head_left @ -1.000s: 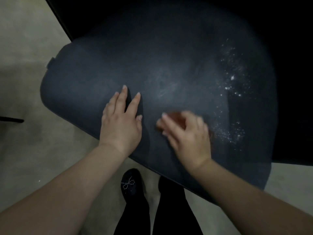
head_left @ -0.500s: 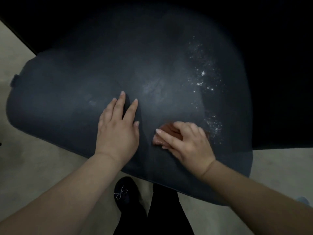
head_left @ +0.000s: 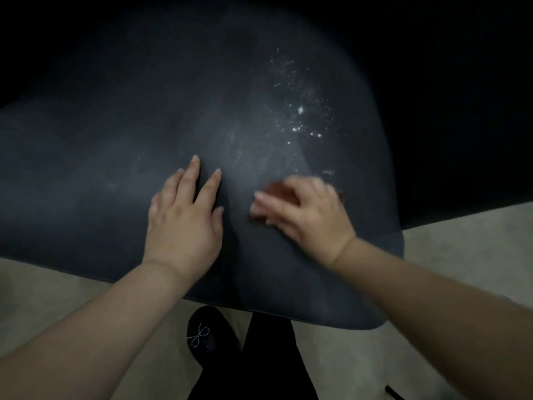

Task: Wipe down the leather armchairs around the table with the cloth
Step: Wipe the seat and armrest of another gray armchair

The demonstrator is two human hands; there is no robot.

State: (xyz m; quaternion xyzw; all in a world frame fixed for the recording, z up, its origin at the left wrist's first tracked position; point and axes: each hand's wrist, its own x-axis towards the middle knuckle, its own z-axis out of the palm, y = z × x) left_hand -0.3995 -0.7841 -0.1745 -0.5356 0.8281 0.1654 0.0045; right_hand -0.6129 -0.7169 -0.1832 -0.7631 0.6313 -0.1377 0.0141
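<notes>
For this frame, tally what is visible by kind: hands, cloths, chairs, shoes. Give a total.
Bare hands: 2, left hand flat on the leather, right hand over the cloth
Reddish-brown cloth: 1, mostly hidden and blurred
Dark leather armchair: 1, with white specks
Black shoe with beaded bow: 1
Total: 5

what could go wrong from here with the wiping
The white specks lie beyond the right hand, which holds only a small reddish cloth; a pass may smear or scatter them rather than lift them. The left hand presses flat on the dark leather and may leave marks on it.
</notes>
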